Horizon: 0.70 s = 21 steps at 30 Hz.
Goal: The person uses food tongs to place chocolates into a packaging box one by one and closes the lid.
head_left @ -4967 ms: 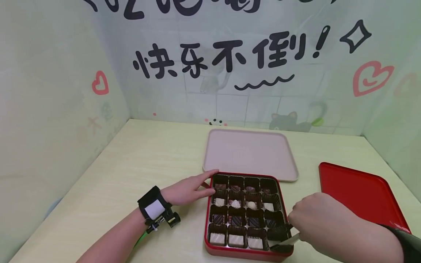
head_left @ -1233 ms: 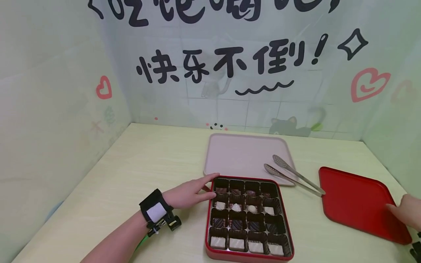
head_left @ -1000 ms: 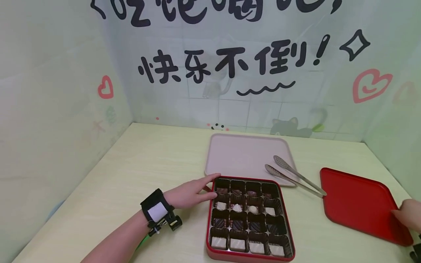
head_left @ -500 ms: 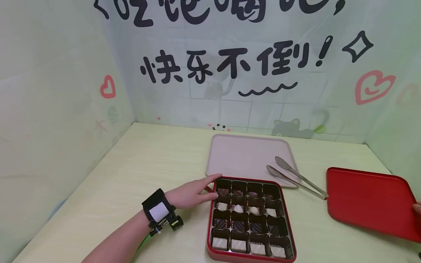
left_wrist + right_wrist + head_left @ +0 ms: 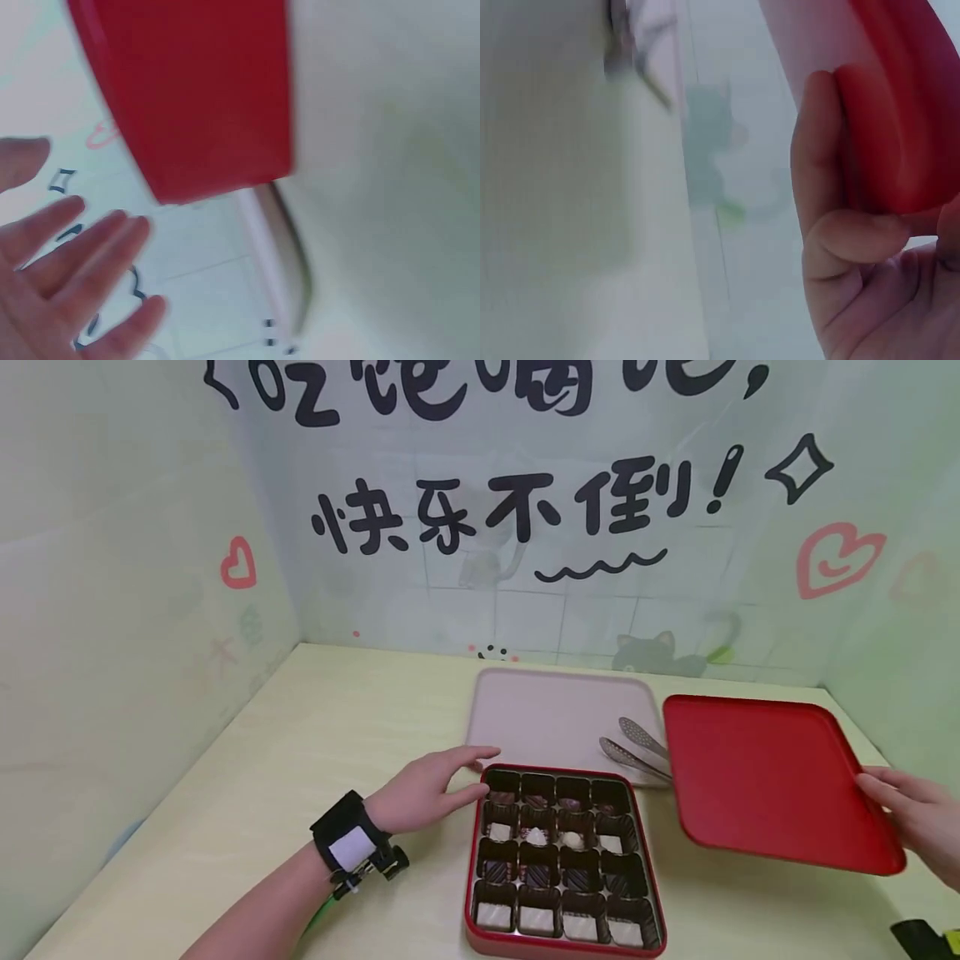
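Observation:
A red tin box [image 5: 558, 947] holds a dark divided insert with rows of white and dark chocolates [image 5: 537, 920]. At its back left corner my left hand [image 5: 420, 792] has extended, spread fingers, with the thumb right at the rim. The left wrist view shows those fingers apart and nothing between them. My right hand [image 5: 909, 810] pinches the right edge of a flat red lid [image 5: 772, 785], thumb on its face and fingers beneath. The lid is raised off the table to the right of the box and tilted. In the right wrist view its rounded red edge [image 5: 900, 150] sits between thumb and fingers.
A pale pink tray [image 5: 547, 710] lies behind the box. Metal tongs [image 5: 639, 736] rest across its right side, their handle end hidden behind the lid. Printed walls [image 5: 450, 602] enclose the table [image 5: 360, 718] at the back and sides.
My right hand let go of the tongs, took the lid's right edge, lifted it and brought it left over the tongs' handles. My left fingertips have lifted a little from the box corner.

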Each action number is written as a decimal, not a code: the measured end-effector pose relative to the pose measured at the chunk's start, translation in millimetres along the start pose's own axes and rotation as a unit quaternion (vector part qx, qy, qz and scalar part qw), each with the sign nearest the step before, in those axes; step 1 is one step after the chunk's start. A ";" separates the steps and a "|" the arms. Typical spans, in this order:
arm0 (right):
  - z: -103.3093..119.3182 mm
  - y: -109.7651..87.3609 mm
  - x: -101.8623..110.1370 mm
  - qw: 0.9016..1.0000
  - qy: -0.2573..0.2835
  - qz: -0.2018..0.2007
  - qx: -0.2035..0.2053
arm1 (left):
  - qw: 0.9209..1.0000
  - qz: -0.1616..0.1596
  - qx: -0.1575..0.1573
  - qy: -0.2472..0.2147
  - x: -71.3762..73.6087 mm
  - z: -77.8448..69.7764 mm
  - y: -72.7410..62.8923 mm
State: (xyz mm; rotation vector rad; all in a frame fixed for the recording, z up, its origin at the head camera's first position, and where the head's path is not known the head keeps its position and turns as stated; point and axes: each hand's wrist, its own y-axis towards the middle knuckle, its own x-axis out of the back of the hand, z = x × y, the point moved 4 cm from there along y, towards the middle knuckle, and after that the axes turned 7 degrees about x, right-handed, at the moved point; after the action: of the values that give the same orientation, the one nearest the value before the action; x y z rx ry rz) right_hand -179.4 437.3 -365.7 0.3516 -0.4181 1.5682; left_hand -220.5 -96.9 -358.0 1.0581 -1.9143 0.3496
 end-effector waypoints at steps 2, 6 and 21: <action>34.7 -1.3 -29.9 0.999 -0.025 0.031 0.015 | 0.998 -0.046 -0.046 0.024 7.9 -9.1 1.0; 67.8 4.4 -77.3 0.994 0.038 0.085 0.054 | 0.970 -0.109 -0.171 0.131 15.6 -31.4 6.1; 116.1 8.9 -159.4 0.970 0.144 0.177 0.086 | 0.858 -0.137 -0.333 0.368 7.6 -50.4 9.2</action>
State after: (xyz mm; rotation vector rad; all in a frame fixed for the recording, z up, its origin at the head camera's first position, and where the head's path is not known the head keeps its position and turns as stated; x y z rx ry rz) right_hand -185.6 242.0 -338.4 0.1802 -0.1206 1.9780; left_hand -200.8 -65.3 -322.0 0.5769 -1.0337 -0.0856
